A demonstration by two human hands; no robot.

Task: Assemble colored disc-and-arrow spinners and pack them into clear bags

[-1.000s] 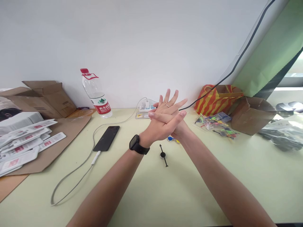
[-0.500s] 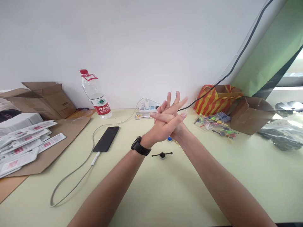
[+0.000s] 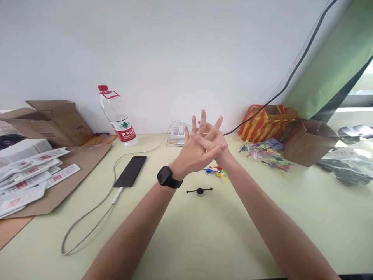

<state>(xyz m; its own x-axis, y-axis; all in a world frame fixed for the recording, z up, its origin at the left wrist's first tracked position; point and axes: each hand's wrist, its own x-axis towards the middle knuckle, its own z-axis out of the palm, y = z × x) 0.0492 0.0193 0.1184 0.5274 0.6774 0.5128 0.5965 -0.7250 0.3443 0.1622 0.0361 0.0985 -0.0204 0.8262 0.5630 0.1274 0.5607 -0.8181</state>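
My left hand [image 3: 190,155], with a black watch [image 3: 164,175] on its wrist, lies against my right hand [image 3: 221,144] above the table. Palm meets palm at an angle, and the thumbs cross. Several fingers stretch upward and stand apart; which finger belongs to which hand is partly hidden. Neither hand shows any object in it. Below them on the table lies a black arrow-shaped spinner [image 3: 199,191] with a round hub on a clear base. Small coloured plastic spinners [image 3: 208,171], blue, red and yellow, lie behind my hands, partly covered by them.
At left are a phone [image 3: 130,172] on a charging cable, a water bottle [image 3: 124,130], stacked white packets [image 3: 32,171] and a cardboard box [image 3: 55,120]. A power strip [image 3: 178,132] sits by the wall. Bagged coloured parts [image 3: 268,153], a striped bag [image 3: 259,124] and a brown box [image 3: 309,142] stand at right.
My hands have turned against each other, and the fingers that pointed right now point more upward. My left wrist has shifted slightly left, and more of the coloured spinners shows.
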